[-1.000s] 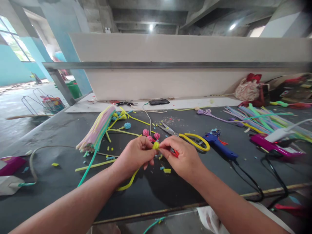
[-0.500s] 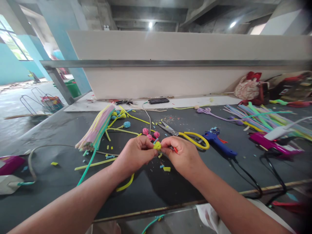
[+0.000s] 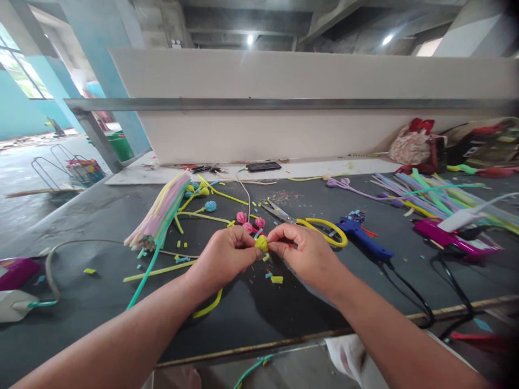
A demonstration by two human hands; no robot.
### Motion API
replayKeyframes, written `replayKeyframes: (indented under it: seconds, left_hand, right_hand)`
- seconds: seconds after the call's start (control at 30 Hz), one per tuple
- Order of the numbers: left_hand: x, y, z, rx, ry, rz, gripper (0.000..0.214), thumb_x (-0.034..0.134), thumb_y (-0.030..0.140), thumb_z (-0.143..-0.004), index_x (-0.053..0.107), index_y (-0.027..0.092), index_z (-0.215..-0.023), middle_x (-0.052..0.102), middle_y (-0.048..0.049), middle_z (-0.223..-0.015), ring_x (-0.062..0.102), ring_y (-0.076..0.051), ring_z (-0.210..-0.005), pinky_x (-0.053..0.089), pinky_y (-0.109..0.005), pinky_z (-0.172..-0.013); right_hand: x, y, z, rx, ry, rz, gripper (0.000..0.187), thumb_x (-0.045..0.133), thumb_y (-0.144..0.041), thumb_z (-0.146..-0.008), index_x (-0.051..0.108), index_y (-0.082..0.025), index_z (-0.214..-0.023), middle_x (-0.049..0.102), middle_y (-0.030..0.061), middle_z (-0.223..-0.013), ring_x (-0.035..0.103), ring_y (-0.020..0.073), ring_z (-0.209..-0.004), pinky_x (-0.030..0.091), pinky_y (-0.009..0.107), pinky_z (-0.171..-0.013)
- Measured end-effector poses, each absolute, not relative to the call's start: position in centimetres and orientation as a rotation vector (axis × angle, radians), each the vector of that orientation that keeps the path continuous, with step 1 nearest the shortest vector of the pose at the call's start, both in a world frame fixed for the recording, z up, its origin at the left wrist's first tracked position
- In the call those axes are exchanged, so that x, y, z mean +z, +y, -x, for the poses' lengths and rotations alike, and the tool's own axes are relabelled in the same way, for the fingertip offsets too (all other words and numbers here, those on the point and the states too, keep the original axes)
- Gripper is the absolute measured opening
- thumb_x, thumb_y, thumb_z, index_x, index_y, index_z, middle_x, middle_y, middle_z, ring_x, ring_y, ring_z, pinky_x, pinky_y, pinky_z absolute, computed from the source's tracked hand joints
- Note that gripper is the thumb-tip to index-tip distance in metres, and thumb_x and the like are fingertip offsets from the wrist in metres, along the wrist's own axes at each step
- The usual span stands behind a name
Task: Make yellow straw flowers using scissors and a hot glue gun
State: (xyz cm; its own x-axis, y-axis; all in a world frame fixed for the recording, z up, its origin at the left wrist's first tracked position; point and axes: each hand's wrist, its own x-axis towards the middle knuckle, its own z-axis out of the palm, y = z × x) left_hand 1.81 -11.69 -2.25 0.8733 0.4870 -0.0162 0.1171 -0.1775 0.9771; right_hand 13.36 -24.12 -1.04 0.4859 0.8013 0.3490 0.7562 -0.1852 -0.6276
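Note:
A small yellow pipe-cleaner flower [image 3: 261, 243] is pinched between my two hands above the dark table. My left hand [image 3: 225, 249] grips its left side with thumb and forefinger. On the other side, the thumb and forefinger of my right hand [image 3: 304, 254] close on the flower's right edge. Just beyond my fingertips lie pink pipe-cleaner balls [image 3: 241, 218]. Scissors with yellow handles [image 3: 322, 229] rest behind my right hand, blades partly open. Yellow scraps [image 3: 277, 279] lie below the flower.
A bundle of pastel pipe cleaners [image 3: 158, 213] lies at left, near a blue ball [image 3: 210, 206]. To the right are a blue glue gun [image 3: 367, 237], a magenta device [image 3: 454, 236] and more pipe cleaners [image 3: 421, 189]. A phone [image 3: 264, 167] sits at the back; cords cross the front edge.
My right fingers have shifted slightly, and the red bit seen beside them before no longer shows. The yellow flower stays between both hands.

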Motion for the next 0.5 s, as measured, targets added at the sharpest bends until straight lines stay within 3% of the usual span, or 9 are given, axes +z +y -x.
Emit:
replayKeyframes:
  seconds: [0.5]
  left_hand:
    - [-2.89,-11.48,-1.92,0.467,0.481,-1.998,0.016,0.063,0.025,-0.066,0.051,0.015,-0.061,0.045,0.0046,-0.052,0.037,-0.007,-0.049,0.027,-0.019,-0.044]
  right_hand:
    - [-1.05,-23.80,-12.63,0.150,-1.170,2.026,0.005,0.065,-0.013,-0.070,0.066,-0.018,-0.068,0.066,-0.0018,-0.062,0.056,0.0111,-0.056,0.039,0.021,-0.052]
